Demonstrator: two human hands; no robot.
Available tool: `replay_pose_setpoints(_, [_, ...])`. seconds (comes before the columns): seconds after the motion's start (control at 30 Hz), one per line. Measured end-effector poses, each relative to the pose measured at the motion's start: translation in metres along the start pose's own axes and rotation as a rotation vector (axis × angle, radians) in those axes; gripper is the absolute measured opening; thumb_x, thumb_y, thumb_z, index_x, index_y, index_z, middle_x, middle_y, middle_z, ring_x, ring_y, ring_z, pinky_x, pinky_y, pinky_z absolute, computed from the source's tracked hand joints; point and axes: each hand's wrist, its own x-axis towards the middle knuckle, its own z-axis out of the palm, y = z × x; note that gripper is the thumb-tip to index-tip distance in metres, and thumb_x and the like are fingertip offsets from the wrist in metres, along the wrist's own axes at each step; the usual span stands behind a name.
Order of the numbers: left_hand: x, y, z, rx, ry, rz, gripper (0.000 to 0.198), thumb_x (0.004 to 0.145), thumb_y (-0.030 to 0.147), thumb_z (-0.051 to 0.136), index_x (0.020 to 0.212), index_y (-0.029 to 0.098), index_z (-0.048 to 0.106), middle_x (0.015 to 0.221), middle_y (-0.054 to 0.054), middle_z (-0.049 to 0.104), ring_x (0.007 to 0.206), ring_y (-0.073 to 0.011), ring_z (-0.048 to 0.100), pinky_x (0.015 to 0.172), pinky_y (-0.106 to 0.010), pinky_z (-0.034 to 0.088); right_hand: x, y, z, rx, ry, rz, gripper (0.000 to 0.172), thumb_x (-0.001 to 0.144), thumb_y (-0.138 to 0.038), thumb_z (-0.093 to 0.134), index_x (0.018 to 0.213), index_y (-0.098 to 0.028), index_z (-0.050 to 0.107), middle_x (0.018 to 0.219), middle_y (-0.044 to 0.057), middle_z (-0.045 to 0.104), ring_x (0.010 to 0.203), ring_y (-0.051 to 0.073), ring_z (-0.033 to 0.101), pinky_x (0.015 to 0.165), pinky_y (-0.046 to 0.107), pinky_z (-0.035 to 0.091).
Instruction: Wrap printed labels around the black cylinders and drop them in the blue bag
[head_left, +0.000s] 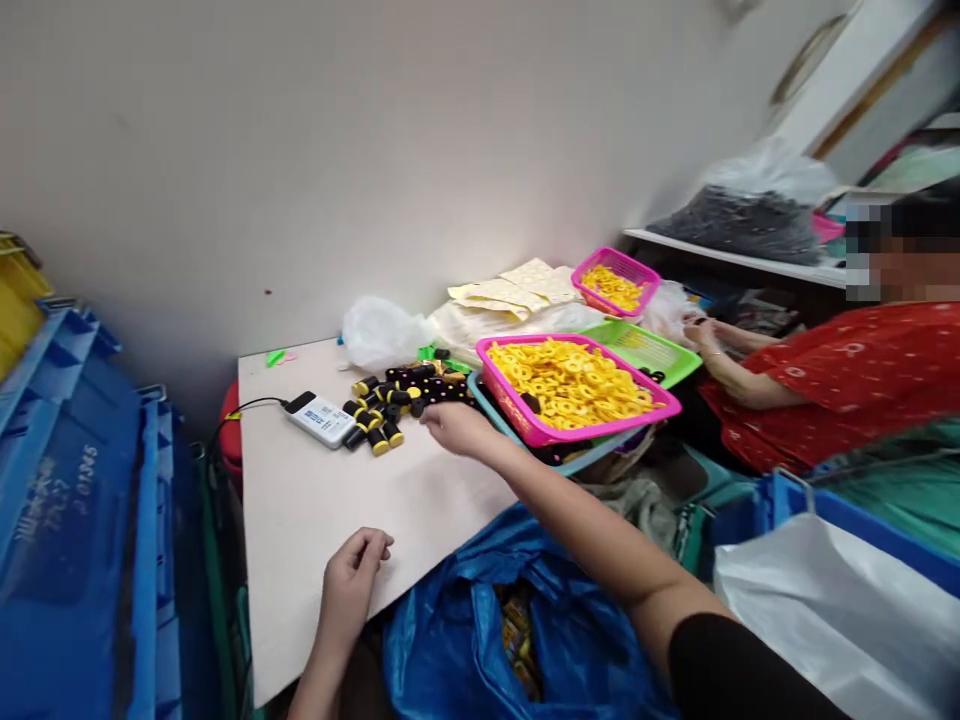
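My right hand (459, 425) reaches across the pale table (315, 510) to a pile of small black rollers with yellow ends (390, 400). Its fingers curl at the pile's near edge, and what they hold, if anything, is hidden. My left hand (354, 575) rests near the table's front edge with its fingers curled in; nothing shows inside them. A pink basket (525, 420) heaped with yellow rings (574, 375) stands just right of my right hand, stacked on a teal tray.
A white power bank (321, 418) with a black cable lies left of the pile. A blue plastic bag (525, 630) sits below the table. Blue crates (75, 510) stand at the left. A person in red (832, 385) works at the right beside green (649, 350) and pink (616, 280) baskets.
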Motion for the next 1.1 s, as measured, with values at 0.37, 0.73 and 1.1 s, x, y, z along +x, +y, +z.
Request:
replay_pose_setpoints(0.37, [-0.004,-0.028,0.014,0.213,-0.088,0.088,0.035,0.09,0.043,0.043,0.072,0.02,0.061,0.074,-0.004,0.064,0.071,-0.0175,0.06,0.066,-0.026,0.046,0.156,0.068,-0.012,-0.282,-0.177,0.287,0.032,0.07,-0.014,0.072,0.101,-0.016,0.07,0.118,0.017,0.063,0.116,0.03,0.055,0.099,0.047,0.038])
replay_pose_setpoints(0.73, [-0.001,-0.025,0.013,0.086,-0.023,0.054,0.034,0.085,0.046,0.051,0.069,0.019,0.064,0.073,-0.005,0.065,0.073,-0.0186,0.062,0.068,-0.027,0.048,0.124,0.044,-0.055,-0.234,0.228,0.309,0.031,0.084,-0.023,0.054,0.112,-0.012,0.058,0.114,0.02,0.063,0.11,0.03,0.058,0.092,0.045,0.041])
replay_pose_setpoints(1.1, [0.003,0.031,0.023,-0.647,0.026,-0.251,0.058,0.069,0.053,0.07,0.11,0.012,0.06,0.094,-0.01,0.071,0.076,-0.0204,0.07,0.068,-0.03,0.057,-0.067,-0.04,0.09,1.247,-0.044,-0.081,0.033,0.077,-0.047,0.065,0.086,-0.022,0.045,0.065,-0.004,0.06,0.054,0.013,0.058,0.054,0.026,0.048])
